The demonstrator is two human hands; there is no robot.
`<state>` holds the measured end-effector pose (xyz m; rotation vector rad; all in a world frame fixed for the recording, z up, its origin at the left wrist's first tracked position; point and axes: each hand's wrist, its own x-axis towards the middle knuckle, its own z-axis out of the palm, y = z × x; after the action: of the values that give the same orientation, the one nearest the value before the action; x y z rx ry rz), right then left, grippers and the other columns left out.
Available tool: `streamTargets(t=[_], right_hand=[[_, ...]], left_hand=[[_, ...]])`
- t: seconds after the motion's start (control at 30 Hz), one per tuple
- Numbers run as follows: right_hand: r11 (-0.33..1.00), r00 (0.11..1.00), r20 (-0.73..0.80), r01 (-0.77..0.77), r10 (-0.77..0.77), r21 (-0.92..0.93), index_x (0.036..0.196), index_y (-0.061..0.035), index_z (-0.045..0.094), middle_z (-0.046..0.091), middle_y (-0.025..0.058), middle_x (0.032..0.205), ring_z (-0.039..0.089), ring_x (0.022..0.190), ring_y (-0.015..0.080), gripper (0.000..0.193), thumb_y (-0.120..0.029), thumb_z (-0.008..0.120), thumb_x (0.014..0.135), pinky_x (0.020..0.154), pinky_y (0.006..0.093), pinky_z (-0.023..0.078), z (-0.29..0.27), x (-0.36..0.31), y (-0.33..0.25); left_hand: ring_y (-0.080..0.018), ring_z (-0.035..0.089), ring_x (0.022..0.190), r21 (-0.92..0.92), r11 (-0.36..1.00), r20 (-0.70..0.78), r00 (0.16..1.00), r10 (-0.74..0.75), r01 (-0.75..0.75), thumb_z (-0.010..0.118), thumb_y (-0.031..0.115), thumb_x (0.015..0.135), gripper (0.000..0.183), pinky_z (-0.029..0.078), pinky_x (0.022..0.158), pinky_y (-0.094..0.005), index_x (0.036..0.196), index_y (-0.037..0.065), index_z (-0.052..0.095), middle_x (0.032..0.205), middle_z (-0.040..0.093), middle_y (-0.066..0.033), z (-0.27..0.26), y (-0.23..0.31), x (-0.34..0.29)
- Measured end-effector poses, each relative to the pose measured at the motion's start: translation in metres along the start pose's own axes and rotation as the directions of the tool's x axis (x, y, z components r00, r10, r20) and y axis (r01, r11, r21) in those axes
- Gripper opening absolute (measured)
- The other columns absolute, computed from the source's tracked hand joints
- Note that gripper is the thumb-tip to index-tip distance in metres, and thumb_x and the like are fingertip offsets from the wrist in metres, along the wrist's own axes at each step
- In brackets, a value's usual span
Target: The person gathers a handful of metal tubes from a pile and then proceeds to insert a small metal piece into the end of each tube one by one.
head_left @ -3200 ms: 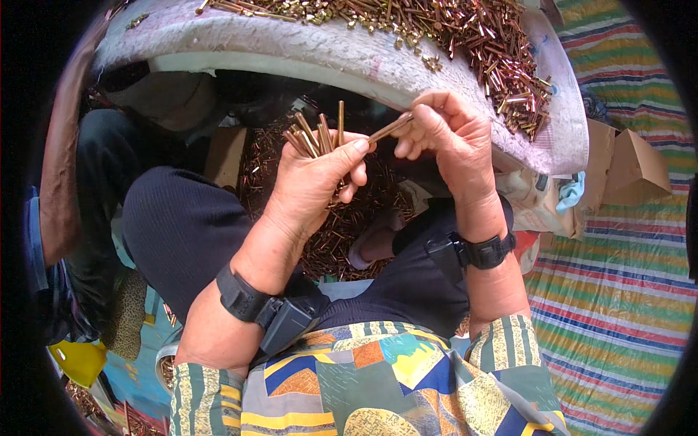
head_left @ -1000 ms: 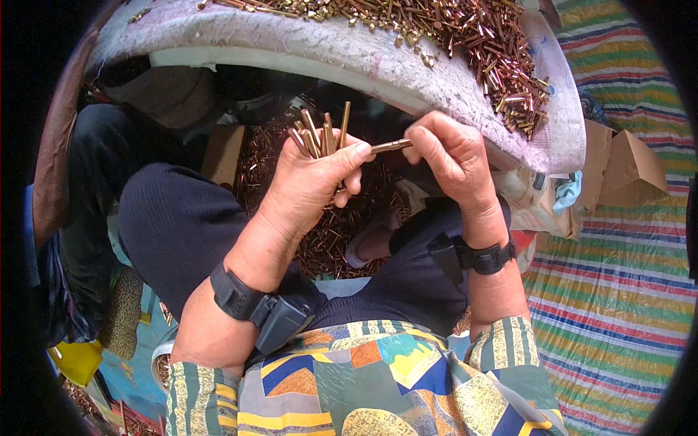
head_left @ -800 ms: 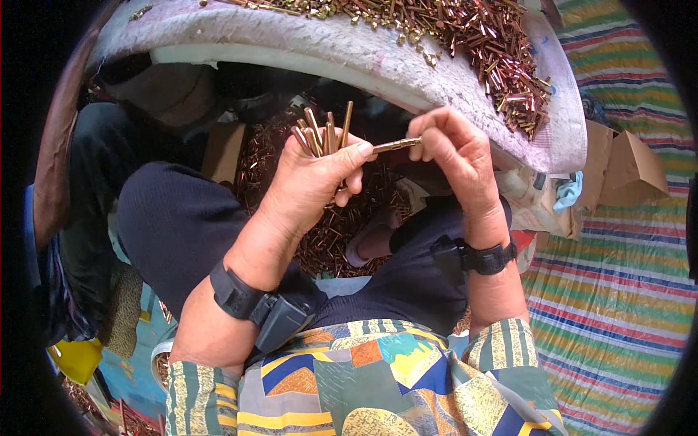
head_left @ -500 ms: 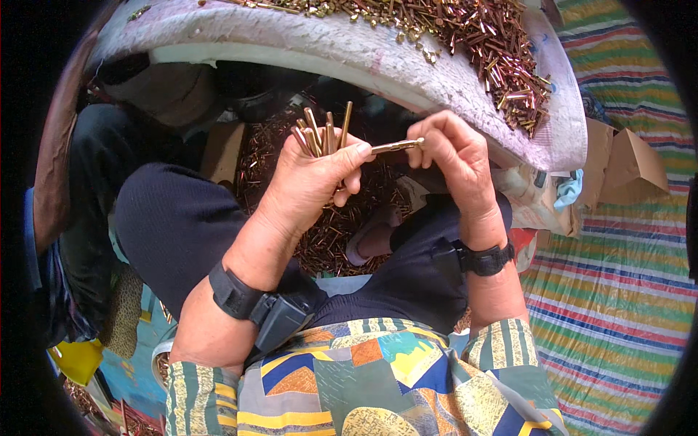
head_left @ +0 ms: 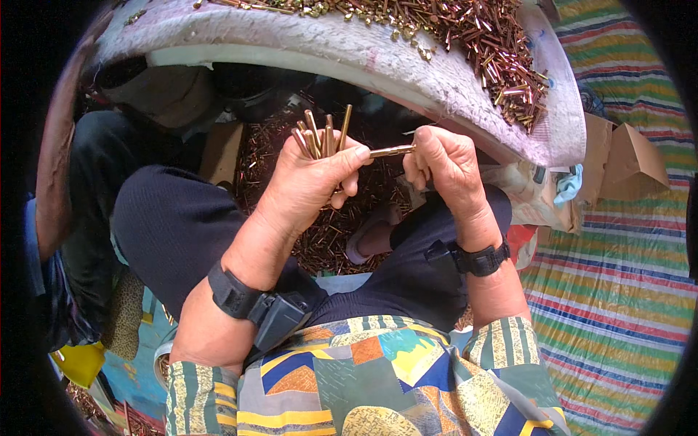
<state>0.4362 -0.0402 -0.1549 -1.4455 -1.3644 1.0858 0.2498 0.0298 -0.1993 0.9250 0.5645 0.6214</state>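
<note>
My left hand (head_left: 302,174) is closed round a bunch of thin gold-coloured metal tubes (head_left: 331,138), which stick up above the fingers at various angles. Between its thumb and forefinger one more gold-coloured tube (head_left: 391,151) points out sideways to the right. The fingers of my right hand (head_left: 445,163) are pinched together at the far end of that tube. They hide its tip, so any small part there cannot be made out. Both hands are held up over my lap, just in front of the padded table edge.
A pale, cloth-covered table (head_left: 305,36) curves across the front, with a heap of metal tubes (head_left: 502,65) and small gold pieces on it. More tubes (head_left: 320,243) lie below between my legs. At right are a cardboard box (head_left: 632,156) and striped sheeting (head_left: 611,291). Another person's leg (head_left: 109,167) is at left.
My right hand has turned and shifted slightly, its fingers closing over the tube's end; the bright tip seen before is now covered. My left hand has barely moved.
</note>
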Motion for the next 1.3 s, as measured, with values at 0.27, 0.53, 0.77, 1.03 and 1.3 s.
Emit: streamTargets(t=[0.27,0.53,0.77,1.03,1.3], right_hand=[[0.995,0.993,-0.067,-0.094,0.093,-0.027,0.061,-0.0052,0.049,0.046,-0.0031,0.049,0.039,0.043,0.0032,0.036,-0.026,0.05,0.09,0.04,0.0191,0.031,0.0,-0.001,0.003],[0.996,0.991,-0.118,-0.053,0.061,0.065,0.089,0.0002,0.057,0.052,-0.0016,0.06,0.045,0.049,0.003,0.012,-0.011,0.056,0.085,0.042,0.0178,0.037,0.021,0.013,-0.012],[0.982,0.975,-0.22,0.011,0.031,0.189,0.088,0.0006,0.054,0.058,0.0045,0.064,0.053,0.047,0.0074,0.012,-0.011,0.052,0.087,0.039,0.0171,0.039,0.012,0.001,-0.013],[0.972,0.821,-0.559,-0.024,-0.114,-0.233,0.084,0.0013,0.058,0.06,0.006,0.067,0.054,0.049,0.0077,0.008,-0.007,0.056,0.083,0.044,0.0202,0.043,-0.046,0.006,0.0],[0.497,0.679,-0.644,-0.448,-0.352,-0.743,0.081,-0.0025,0.065,0.064,0.0157,0.074,0.063,0.067,0.0254,0.032,-0.034,0.062,0.075,0.064,0.0345,0.049,-0.153,0.055,0.012]], left_hand=[[-0.0042,0.046,0.041,-0.009,0.999,-0.042,0.998,-0.04,0.04,0.065,0.017,0.078,0.017,0.033,0.033,-0.0156,0.085,0.002,0.062,0.052,0.052,0.0008,0.004,0.005,0.002],[-0.0061,0.046,0.04,0.187,0.969,0.098,0.979,-0.18,0.159,0.068,0.019,0.075,0.018,0.032,0.033,-0.0165,0.082,0.003,0.063,0.053,0.053,-0.0002,0.012,0.007,-0.002],[-0.0102,0.05,0.038,-0.128,0.974,0.065,0.981,-0.182,0.189,0.055,0.019,0.084,0.02,0.037,0.033,-0.0179,0.08,-0.001,0.059,0.058,0.058,-0.0082,0.012,0.006,-0.002],[-0.0062,0.045,0.039,-0.103,0.969,0.043,0.975,-0.219,0.223,0.06,0.019,0.082,0.018,0.036,0.032,-0.0177,0.075,0.003,0.059,0.053,0.052,-0.002,0.006,0.0,-0.004],[-0.0059,0.041,0.036,-0.126,0.97,0.009,0.978,-0.207,0.207,0.059,0.02,0.083,0.019,0.032,0.031,-0.0171,0.074,0.004,0.057,0.05,0.048,0.0002,0.013,-0.004,0.002]])
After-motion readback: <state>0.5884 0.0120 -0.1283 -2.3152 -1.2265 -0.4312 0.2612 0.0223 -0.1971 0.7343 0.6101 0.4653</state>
